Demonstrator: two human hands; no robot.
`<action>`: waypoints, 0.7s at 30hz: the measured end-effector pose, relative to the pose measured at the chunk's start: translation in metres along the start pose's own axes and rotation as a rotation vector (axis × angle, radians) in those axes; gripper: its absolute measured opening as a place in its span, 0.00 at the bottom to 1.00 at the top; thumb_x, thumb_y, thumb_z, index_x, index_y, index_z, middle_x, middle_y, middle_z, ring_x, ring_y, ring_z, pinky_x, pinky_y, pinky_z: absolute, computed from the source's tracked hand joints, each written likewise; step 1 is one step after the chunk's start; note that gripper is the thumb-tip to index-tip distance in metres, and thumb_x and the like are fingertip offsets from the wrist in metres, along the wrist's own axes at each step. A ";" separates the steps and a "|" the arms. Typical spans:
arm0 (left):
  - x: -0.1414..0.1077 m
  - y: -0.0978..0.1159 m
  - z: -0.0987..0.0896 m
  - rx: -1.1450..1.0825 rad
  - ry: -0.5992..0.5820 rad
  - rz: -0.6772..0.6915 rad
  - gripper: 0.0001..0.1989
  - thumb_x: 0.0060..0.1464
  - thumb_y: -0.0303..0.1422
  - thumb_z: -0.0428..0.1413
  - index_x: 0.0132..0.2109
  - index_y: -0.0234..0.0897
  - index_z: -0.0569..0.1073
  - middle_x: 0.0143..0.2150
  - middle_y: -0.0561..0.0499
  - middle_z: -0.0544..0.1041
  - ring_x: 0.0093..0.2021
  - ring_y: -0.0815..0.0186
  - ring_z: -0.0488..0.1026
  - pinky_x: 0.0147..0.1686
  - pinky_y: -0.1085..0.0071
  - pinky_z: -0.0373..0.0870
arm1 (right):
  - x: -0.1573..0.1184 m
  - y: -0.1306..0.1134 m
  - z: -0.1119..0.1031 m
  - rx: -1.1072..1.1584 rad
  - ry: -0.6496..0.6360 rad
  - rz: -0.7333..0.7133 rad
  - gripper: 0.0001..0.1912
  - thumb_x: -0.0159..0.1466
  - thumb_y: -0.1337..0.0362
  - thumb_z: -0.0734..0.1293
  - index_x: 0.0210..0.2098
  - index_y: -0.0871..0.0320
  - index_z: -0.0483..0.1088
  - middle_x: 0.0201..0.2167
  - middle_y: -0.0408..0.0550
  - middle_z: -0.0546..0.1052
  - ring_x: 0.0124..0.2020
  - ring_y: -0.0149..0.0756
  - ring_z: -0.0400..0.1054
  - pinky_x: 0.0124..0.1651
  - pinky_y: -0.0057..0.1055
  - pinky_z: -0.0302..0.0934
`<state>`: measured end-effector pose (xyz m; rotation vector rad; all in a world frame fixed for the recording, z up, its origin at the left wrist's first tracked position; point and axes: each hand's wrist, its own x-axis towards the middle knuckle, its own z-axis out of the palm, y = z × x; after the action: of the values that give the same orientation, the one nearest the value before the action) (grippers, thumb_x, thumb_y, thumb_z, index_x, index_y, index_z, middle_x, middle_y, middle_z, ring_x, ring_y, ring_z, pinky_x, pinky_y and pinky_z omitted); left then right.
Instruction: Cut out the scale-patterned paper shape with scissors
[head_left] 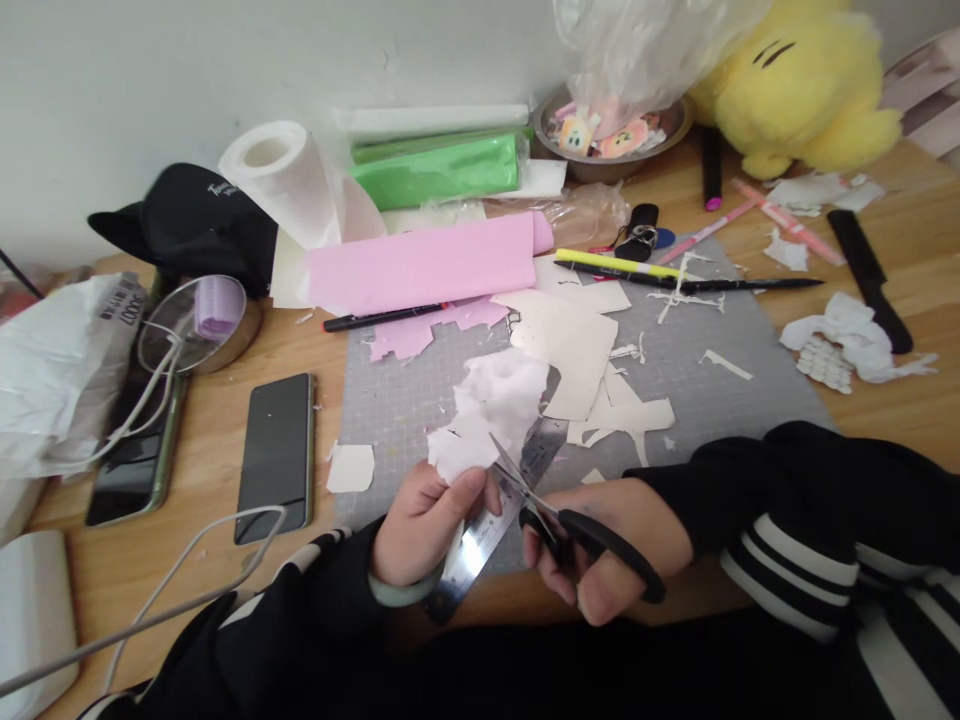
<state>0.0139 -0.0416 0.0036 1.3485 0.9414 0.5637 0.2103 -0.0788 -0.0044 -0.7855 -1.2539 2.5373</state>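
Observation:
My left hand (426, 520) pinches a white piece of paper (463, 448) between thumb and fingers near the front of the grey cutting mat (397, 395). Black-handled scissors (600, 535) are in my right hand (611, 560), fingers through the handles. Their blades are parted and point up and left at the paper's right edge. Beneath the hands a metal ruler (476, 550) lies slanted. Crumpled white paper (506, 390) is just behind the held piece. Cream paper offcuts (574, 345) are spread on the mat beyond the scissors.
Two phones, one (277, 450) nearer the mat, and a cable (202, 535) are at left. Behind the mat are folded pink paper (420, 262), a paper roll (289, 185) and a metal bowl (664, 130). A yellow plush (810, 90) and black comb (870, 275) are at right.

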 end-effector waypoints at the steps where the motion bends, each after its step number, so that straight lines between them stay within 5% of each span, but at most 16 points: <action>1: 0.000 0.000 0.000 0.010 -0.005 0.009 0.24 0.52 0.49 0.51 0.19 0.35 0.71 0.14 0.57 0.54 0.17 0.72 0.52 0.20 0.72 0.53 | -0.001 -0.003 0.001 -0.020 0.004 0.003 0.27 0.47 0.50 0.71 0.36 0.64 0.62 0.25 0.42 0.68 0.24 0.21 0.60 0.27 0.18 0.57; 8: 0.001 -0.001 -0.001 0.056 -0.067 0.084 0.24 0.55 0.46 0.50 0.20 0.33 0.71 0.16 0.54 0.62 0.20 0.71 0.59 0.23 0.74 0.57 | 0.002 0.001 -0.002 -0.013 0.021 0.048 0.28 0.50 0.50 0.69 0.42 0.65 0.64 0.26 0.43 0.70 0.25 0.23 0.63 0.29 0.21 0.60; 21: 0.002 -0.003 -0.002 0.058 -0.118 0.149 0.22 0.57 0.42 0.49 0.22 0.33 0.71 0.20 0.53 0.68 0.25 0.71 0.65 0.26 0.76 0.61 | -0.001 -0.006 0.000 0.000 0.089 0.109 0.19 0.54 0.57 0.68 0.38 0.66 0.65 0.24 0.43 0.68 0.23 0.21 0.63 0.28 0.21 0.60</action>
<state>0.0126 -0.0391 0.0007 1.4965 0.7707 0.5660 0.2113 -0.0755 0.0004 -0.9813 -1.2151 2.5540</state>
